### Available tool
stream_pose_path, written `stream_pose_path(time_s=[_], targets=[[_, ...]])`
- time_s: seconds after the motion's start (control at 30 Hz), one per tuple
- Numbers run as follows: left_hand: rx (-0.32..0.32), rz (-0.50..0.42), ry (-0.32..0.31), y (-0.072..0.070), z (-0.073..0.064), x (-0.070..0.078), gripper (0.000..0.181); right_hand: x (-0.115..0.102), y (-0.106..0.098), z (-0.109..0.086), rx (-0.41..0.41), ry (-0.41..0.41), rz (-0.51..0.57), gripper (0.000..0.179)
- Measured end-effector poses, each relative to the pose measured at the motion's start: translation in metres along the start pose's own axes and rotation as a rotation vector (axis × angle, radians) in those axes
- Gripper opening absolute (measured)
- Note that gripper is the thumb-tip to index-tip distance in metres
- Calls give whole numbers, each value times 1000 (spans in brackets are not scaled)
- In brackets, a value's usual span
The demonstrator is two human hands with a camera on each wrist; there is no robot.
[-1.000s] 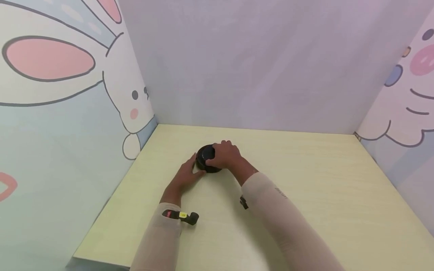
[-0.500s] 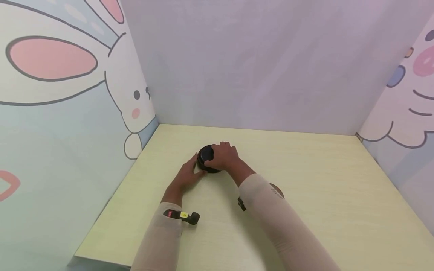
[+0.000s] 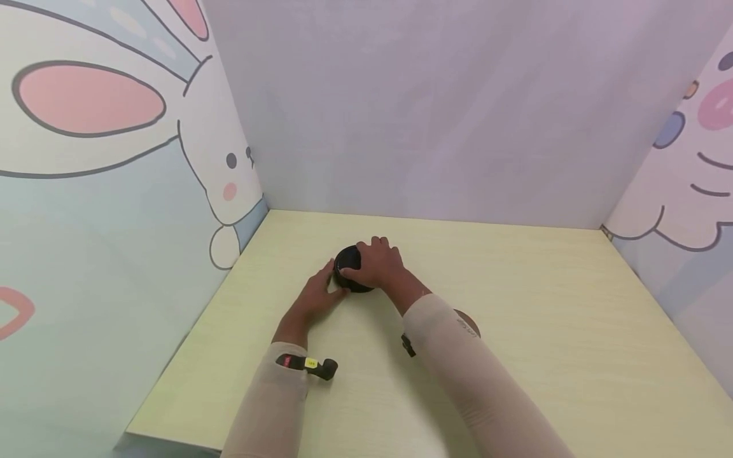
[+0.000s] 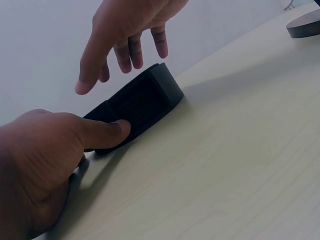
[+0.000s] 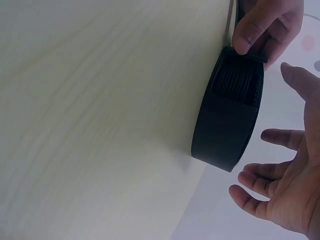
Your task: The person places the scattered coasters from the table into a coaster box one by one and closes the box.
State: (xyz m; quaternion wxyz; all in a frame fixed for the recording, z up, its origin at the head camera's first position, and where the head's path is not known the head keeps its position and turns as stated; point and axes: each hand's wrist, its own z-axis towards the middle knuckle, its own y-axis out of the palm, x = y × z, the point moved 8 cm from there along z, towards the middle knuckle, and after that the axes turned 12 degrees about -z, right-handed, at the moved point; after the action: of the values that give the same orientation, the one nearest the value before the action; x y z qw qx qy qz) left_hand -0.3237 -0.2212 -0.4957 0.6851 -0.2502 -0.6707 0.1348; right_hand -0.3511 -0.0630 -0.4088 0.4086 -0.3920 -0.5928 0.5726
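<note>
A low black round holder (image 3: 349,261) lies on the table toward the back. Through an opening in its side, stacked thin dark layers (image 5: 235,77) show. My left hand (image 3: 316,298) grips the holder's near left side, its thumb over the edge of the opening in the left wrist view. Just above the holder is my right hand (image 5: 290,180), fingers spread and loosely bent, with nothing between them. From the head view this hand covers the holder's right part.
A brown disc (image 3: 468,323) lies partly hidden behind my right forearm; at the left wrist view's top right is a flat round piece with a dark side (image 4: 305,29). Cartoon-printed walls (image 3: 229,127) and a plain back wall (image 3: 424,127) enclose the pale wooden table (image 3: 544,318).
A dark disc in my right hand has gone down into the holder, and the fingers have since loosened and lifted slightly. The left hand keeps its grip. The brown disc has come into view.
</note>
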Motion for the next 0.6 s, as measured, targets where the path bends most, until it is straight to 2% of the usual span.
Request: stream_pose_path(time_s=[0.2, 0.33, 0.47, 0.6], targets=[[-3, 12, -17, 0, 0, -1, 95, 7, -3, 0, -1, 7, 15, 82], [-5, 9, -33, 0, 0, -1, 96, 15, -2, 1, -33, 13, 31, 79], [-5, 9, -20, -1, 1, 0, 96, 21, 3, 1, -83, 13, 29, 77], [-6, -1, -10, 1, 2, 0, 97, 24, 8, 1, -99, 26, 8, 78]])
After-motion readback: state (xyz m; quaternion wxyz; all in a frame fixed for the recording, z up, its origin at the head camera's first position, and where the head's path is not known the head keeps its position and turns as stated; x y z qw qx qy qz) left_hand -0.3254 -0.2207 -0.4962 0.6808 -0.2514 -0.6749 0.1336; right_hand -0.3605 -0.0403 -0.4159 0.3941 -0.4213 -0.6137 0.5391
